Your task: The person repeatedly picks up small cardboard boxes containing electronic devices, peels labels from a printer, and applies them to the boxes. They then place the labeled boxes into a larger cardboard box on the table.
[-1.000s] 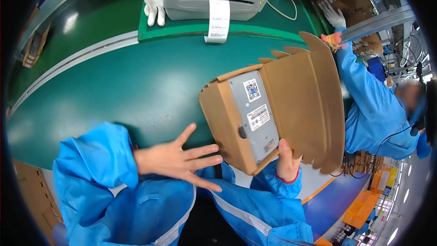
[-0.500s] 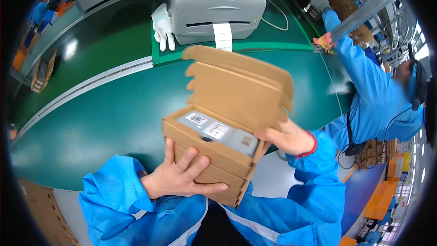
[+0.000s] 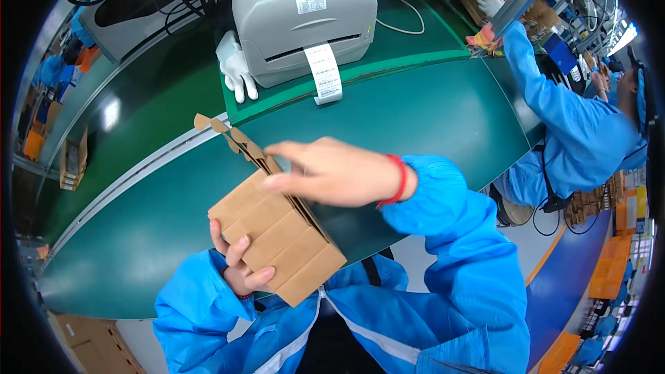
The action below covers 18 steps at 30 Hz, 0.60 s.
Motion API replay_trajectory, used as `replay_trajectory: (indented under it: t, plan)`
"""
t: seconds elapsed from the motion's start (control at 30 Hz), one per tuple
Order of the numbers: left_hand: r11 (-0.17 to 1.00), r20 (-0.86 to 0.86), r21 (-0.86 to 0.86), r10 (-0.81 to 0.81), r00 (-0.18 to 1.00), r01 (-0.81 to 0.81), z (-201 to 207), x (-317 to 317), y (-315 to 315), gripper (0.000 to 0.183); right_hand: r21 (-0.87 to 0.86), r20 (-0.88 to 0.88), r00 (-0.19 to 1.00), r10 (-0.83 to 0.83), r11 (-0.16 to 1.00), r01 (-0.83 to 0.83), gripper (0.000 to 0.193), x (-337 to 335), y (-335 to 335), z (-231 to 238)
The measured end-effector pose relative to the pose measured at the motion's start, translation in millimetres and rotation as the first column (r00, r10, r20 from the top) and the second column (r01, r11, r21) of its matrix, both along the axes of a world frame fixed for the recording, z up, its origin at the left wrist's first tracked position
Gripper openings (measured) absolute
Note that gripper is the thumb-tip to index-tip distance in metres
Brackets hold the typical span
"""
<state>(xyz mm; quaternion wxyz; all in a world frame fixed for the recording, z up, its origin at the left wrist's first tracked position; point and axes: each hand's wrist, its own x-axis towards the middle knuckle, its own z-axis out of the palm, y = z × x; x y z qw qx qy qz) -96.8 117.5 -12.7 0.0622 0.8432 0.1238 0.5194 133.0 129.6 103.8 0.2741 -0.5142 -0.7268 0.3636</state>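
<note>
Two hands at one cardboard box (image 3: 277, 237), tilted above the green table's (image 3: 422, 114) near edge; left hand (image 3: 237, 273) curls round its lower-left side; right hand (image 3: 336, 173), blurred, thumb and fingers parted at the tabbed flaps (image 3: 239, 137), pinch or not can't tell; tabs may crease if pushed misaligned, box may slip if left grip loosens; long axis upper-left to lower-right, tabs pointing upper-left.

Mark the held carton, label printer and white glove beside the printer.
Carton (image 3: 280, 238), head view: panel facing the camera.
Label printer (image 3: 303, 28), head view: grey housing.
White glove (image 3: 235, 64), head view: middle, above its fingers.
</note>
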Motion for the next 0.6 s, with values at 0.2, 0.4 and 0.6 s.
replay_trajectory:
  t: [0.2,0.4,0.6]
  plan:
    - [1.0,-0.011,0.016,-0.023,1.0,0.023,-10.5,-4.6,2.3,0.036,0.552,-0.042,0.826,-0.561,0.677,0.488,0.018,94.7,37.1,-73.0]
    - [0.997,0.081,0.011,-0.076,0.994,0.075,-13.9,5.7,7.5,0.037,0.392,-0.207,0.872,-0.443,0.78,0.489,0.025,97.1,53.8,-99.5]
    - [0.994,0.039,0.002,-0.109,0.993,0.109,-18.2,-1.0,5.4,0.035,0.484,-0.23,0.8,-0.554,0.648,0.588,0.013,90.1,56.3,-97.2]
